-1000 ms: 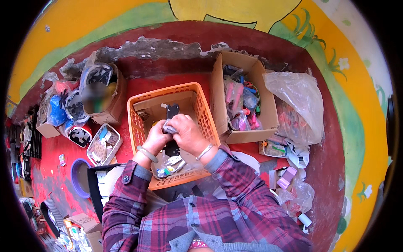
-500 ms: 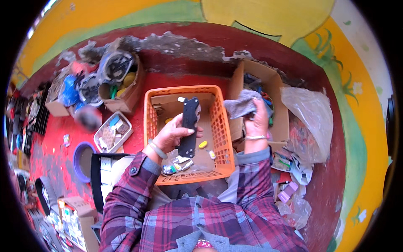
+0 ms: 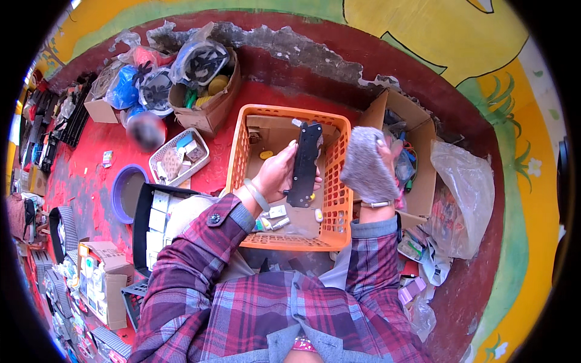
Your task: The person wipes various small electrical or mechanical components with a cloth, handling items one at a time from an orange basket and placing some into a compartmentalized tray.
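My left hand (image 3: 275, 176) is closed around a long, flat black plastic device (image 3: 304, 164) with small screws along it and a white piece at its top end. The device is held nearly upright over an orange plastic basket (image 3: 242, 145). Over the basket's right rim, my right hand (image 3: 389, 168) grips a grey cloth (image 3: 366, 164), which spreads across and partly hides the fingers. A gap separates cloth and device. Inside the basket lie a cardboard lining, a yellow oval item (image 3: 265, 155), a white-and-yellow one (image 3: 319, 215) and small packets (image 3: 277, 212).
An open cardboard box (image 3: 422, 202) with cables stands right of the basket, beside a clear plastic bag (image 3: 463, 199). To the left are a white tray (image 3: 200, 162), a purple basin (image 3: 116, 196), a black case of white boxes (image 3: 145, 218) and a filled carton (image 3: 224, 100).
The view has shifted, so the surroundings sit differently. In my right hand the bunched cloth has opened out and turned toward the basket. My left hand still holds the black device over the basket.
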Motion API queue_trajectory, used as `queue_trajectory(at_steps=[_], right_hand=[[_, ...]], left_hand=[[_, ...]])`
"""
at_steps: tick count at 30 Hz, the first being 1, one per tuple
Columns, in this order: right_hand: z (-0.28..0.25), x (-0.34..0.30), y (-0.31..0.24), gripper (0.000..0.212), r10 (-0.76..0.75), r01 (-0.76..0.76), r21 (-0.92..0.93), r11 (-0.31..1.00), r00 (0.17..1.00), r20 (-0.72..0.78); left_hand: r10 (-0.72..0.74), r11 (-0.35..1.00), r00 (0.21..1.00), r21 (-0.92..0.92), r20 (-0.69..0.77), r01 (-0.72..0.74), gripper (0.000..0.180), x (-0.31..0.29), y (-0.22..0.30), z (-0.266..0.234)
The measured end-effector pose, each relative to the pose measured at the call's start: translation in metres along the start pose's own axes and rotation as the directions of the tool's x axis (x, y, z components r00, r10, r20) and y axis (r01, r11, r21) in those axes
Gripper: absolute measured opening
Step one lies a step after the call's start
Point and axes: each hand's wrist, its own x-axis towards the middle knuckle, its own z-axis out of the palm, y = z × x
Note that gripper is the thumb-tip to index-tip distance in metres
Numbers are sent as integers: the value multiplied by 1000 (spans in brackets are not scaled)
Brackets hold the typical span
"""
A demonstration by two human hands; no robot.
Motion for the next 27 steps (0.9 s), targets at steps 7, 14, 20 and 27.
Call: queue_trajectory(at_steps=[7,14,20,27], right_hand=[[29,8,42,38,-199,130,-441,888,973,-114],[37,-1,66,32,-362,401,-911,99,867,343],[48,-18,70,31,-89,425,-880,210,905,416],[48,-21,51,37,259,344,-843,414,843,472]], left_hand=[[37,977,994,211,-102,-15,42,-2,-7,19],[192,978,964,112,-183,-174,40,6,-12,7],[216,964,958,-115,-191,-240,33,13,-5,-11],[257,965,943,11,-213,-261,38,11,5,-12]])
